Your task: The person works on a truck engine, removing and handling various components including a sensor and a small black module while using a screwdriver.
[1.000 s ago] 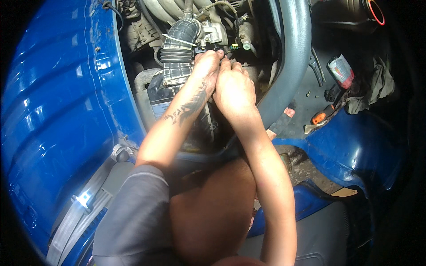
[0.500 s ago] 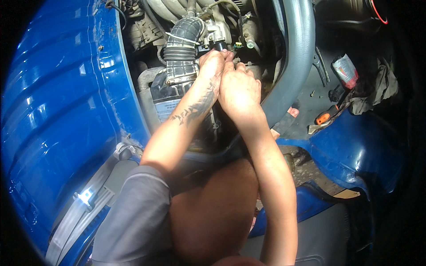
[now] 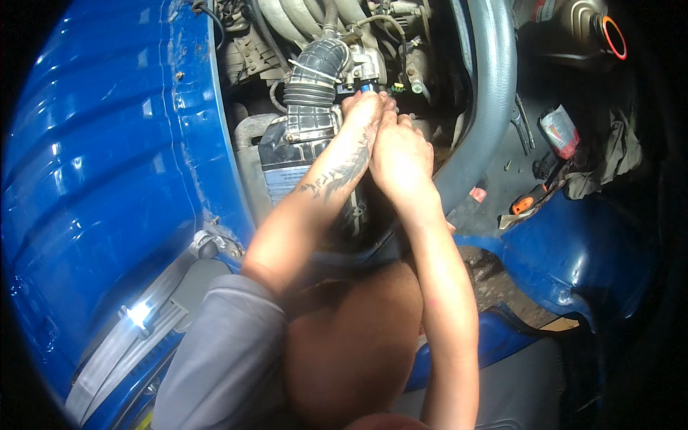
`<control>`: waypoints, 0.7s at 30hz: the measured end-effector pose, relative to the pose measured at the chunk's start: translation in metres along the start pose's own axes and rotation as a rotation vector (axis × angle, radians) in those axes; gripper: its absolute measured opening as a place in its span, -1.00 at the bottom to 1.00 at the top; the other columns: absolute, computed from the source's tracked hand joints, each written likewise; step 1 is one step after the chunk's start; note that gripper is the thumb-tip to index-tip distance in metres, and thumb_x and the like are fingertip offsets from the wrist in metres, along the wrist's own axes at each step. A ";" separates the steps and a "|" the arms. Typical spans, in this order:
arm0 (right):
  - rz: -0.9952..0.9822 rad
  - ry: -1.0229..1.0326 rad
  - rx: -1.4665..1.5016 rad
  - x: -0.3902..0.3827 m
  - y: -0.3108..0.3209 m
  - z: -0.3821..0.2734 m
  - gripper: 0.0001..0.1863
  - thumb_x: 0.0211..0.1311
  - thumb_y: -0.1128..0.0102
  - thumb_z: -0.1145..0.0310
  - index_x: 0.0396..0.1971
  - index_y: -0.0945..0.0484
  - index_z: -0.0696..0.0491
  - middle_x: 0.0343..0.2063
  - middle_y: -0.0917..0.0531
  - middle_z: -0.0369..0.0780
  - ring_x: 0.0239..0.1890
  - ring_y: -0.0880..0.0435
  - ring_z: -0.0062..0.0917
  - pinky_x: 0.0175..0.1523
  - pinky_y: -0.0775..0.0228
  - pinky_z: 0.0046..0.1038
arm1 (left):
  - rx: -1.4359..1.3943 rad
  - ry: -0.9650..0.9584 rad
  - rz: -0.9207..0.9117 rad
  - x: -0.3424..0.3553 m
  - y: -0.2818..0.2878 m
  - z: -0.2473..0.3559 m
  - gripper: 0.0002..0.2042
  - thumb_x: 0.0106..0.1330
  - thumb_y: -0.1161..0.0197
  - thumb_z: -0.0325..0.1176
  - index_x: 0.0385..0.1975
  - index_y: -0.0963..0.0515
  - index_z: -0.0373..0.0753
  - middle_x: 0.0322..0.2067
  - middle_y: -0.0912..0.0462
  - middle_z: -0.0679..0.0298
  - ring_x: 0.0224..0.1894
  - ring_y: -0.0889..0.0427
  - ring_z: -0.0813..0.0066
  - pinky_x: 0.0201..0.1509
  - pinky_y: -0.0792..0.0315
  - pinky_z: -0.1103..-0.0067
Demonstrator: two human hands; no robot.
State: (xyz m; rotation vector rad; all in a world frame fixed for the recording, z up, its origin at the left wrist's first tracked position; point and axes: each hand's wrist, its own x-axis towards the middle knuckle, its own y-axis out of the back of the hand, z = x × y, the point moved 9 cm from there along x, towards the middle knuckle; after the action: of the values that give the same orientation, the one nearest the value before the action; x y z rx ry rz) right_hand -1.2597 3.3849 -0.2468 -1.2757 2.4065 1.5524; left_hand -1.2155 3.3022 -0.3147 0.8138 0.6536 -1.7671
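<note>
Along the nine o'clock side, a glossy blue panel with ribs filled much of the view. At twelve o'clock the engine lay exposed, and between one and two o'clock a thick grey bar curved down beside it. A pale strap slanted at eight o'clock. Near two o'clock, toward the rim, stood a dark jug with an orange-red ring at its mouth. Just left of twelve, a black ribbed hose bent up to a metal housing.

Both hands met just below that housing. The right hand had its fingers bent beside the left hand, whose fingers curled inward; the tips were largely hidden, so I could not tell what either one gripped. A small blue-and-black part showed at twelve o'clock, right at the left fingertips and under the housing.

A crumpled rag and a red-and-white packet lay near two o'clock, a wrench beside them, and an orange handle at three. Smallest was a green plug, just right of the part.
</note>
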 end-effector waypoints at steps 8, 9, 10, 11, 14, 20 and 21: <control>0.020 -0.005 0.002 0.002 0.001 -0.004 -0.59 0.15 0.00 0.41 0.02 -0.35 0.24 -0.14 -0.53 0.09 -0.14 -0.58 -0.05 -0.07 -0.46 -0.14 | -0.247 0.026 -0.058 0.031 0.005 -0.013 -0.87 0.22 0.01 -0.69 -0.27 -0.37 -0.40 -0.29 -0.49 0.11 -0.23 -0.56 0.32 -0.14 -0.55 0.54; 0.018 -0.003 -0.014 0.002 0.001 -0.005 -0.59 0.15 0.00 0.41 0.02 -0.35 0.24 -0.14 -0.53 0.09 -0.14 -0.58 -0.05 -0.07 -0.46 -0.14 | -0.261 0.032 -0.060 0.033 0.002 -0.015 -0.87 0.22 0.01 -0.69 -0.27 -0.37 -0.40 -0.29 -0.49 0.11 -0.23 -0.56 0.32 -0.14 -0.55 0.54; 0.037 0.004 -0.009 0.001 0.003 -0.007 -0.59 0.14 -0.01 0.42 0.01 -0.35 0.23 -0.14 -0.53 0.09 -0.14 -0.58 -0.05 -0.06 -0.45 -0.15 | -0.303 0.037 0.007 0.029 0.003 -0.016 -0.86 0.23 0.01 -0.66 -0.22 -0.34 -0.41 -0.24 -0.46 0.07 -0.20 -0.56 0.31 -0.11 -0.55 0.53; 0.055 0.010 -0.004 0.000 0.006 -0.008 -0.60 0.13 -0.03 0.42 0.00 -0.35 0.22 -0.15 -0.53 0.09 -0.14 -0.58 -0.05 -0.06 -0.45 -0.15 | -0.343 0.042 0.074 0.026 0.006 -0.016 -0.83 0.25 0.02 -0.64 -0.17 -0.31 -0.42 -0.18 -0.44 0.04 -0.17 -0.55 0.29 -0.08 -0.54 0.51; 0.034 0.039 -0.003 -0.001 0.009 -0.011 -0.59 0.10 -0.06 0.43 -0.01 -0.35 0.20 -0.17 -0.54 0.09 -0.15 -0.58 -0.04 -0.05 -0.43 -0.16 | -0.380 0.056 -0.111 0.030 -0.002 -0.016 -0.80 0.32 0.07 -0.55 -0.11 -0.23 -0.46 -0.07 -0.36 -0.04 -0.04 -0.50 0.22 0.08 -0.48 0.48; 0.029 0.054 0.017 0.000 0.009 -0.013 -0.53 0.05 -0.12 0.45 0.02 -0.32 0.17 -0.18 -0.54 0.09 -0.13 -0.56 -0.03 -0.05 -0.42 -0.15 | -0.546 0.062 -0.066 0.023 0.000 -0.018 -0.70 0.39 0.17 -0.48 0.04 -0.14 -0.51 0.00 -0.29 -0.08 0.10 -0.40 0.12 0.26 -0.33 0.33; 0.024 0.057 0.011 0.000 0.008 -0.014 -0.53 0.05 -0.12 0.45 0.02 -0.32 0.17 -0.18 -0.54 0.09 -0.13 -0.56 -0.03 -0.05 -0.42 -0.15 | -0.532 0.023 -0.060 0.023 0.002 -0.015 -0.69 0.39 0.18 -0.48 0.07 -0.12 -0.50 0.01 -0.27 -0.08 0.09 -0.40 0.11 0.26 -0.33 0.29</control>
State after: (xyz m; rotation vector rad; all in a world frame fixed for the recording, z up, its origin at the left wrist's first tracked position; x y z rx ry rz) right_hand -1.2595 3.3757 -0.2333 -1.3114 2.4701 1.5265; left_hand -1.2160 3.2998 -0.3422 0.4502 1.1109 -1.5297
